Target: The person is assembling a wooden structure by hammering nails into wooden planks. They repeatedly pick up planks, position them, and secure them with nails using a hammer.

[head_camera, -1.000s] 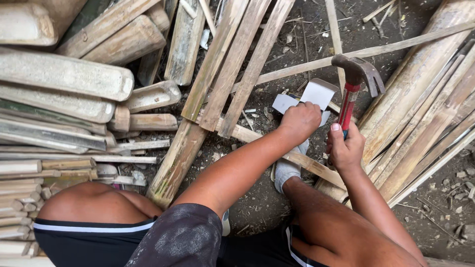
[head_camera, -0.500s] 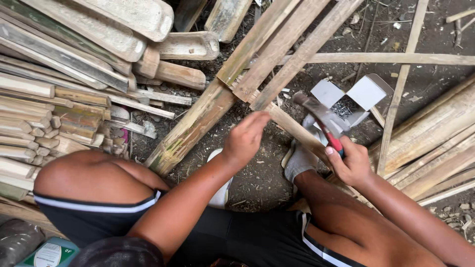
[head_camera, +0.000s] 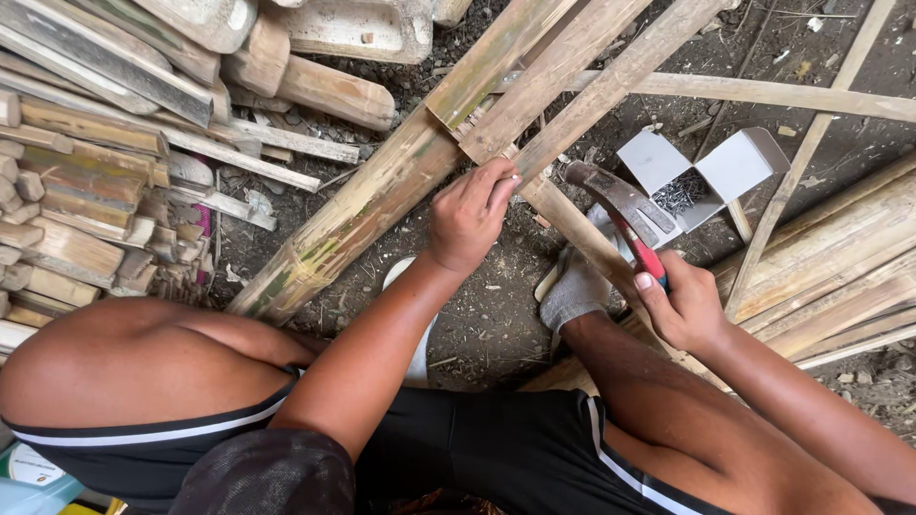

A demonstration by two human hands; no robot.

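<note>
Red-handled hammer (head_camera: 620,215) over bamboo slat (head_camera: 572,224)

An open grey cardboard box (head_camera: 711,167) of nails (head_camera: 679,194) sits on the dirt ground (head_camera: 496,324); stacked split bamboo (head_camera: 86,172) lies alongside.

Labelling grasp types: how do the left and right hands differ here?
The left hand pinches with its fingertips at the joint of the bamboo slats, palm down on the wood; whether it holds a nail is too small to tell. The right hand wraps a full fist around the red grip of the hammer, off the wood. The left hand is further from the body, the right hand nearer the knee. Both are bare.
</note>
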